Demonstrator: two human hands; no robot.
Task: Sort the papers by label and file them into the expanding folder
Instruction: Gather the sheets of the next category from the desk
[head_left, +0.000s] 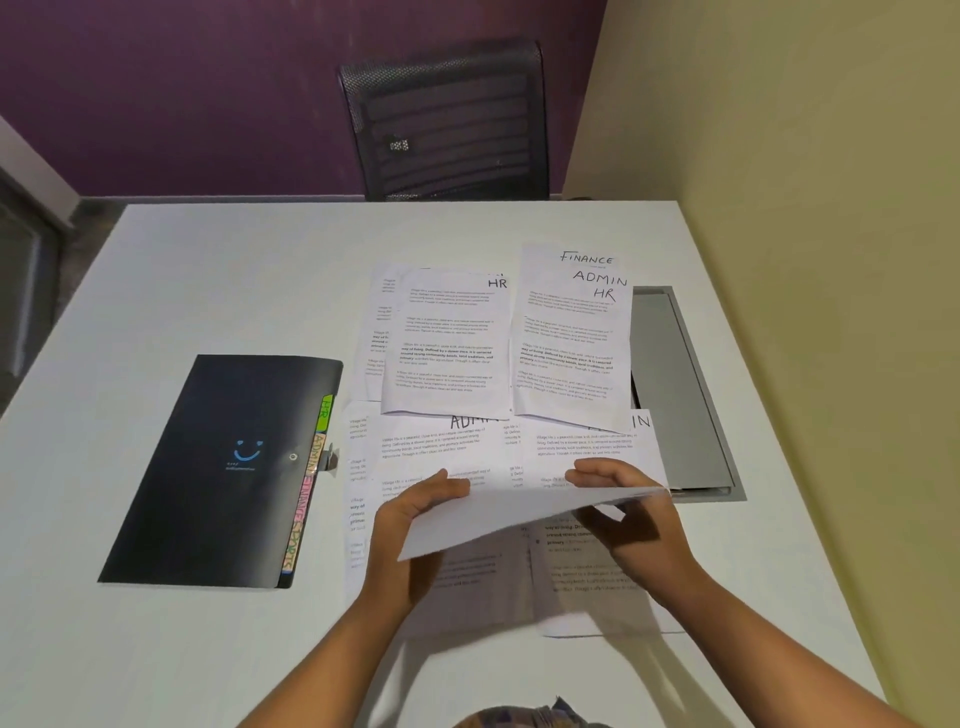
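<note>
Head view: nearest, the left hand (404, 512) and right hand (634, 519) each pinch an edge of one lifted sheet (519, 517), its label hidden from here; under it lie ADMIN papers (431, 447); beyond them an HR pile (447, 343) and a fanned stack (571, 338); the closed expanding folder (223, 467) sits left, apart; misfiling looks likely, since the heaps overlap and cover each other's labels.

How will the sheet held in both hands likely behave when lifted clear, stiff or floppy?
Probably floppy: the sheet bends between the left hand and right hand. It is likely very light, since a fingertip grip at each edge carries it. If set down, it may slide easily over the loose papers on the smooth table.
</note>
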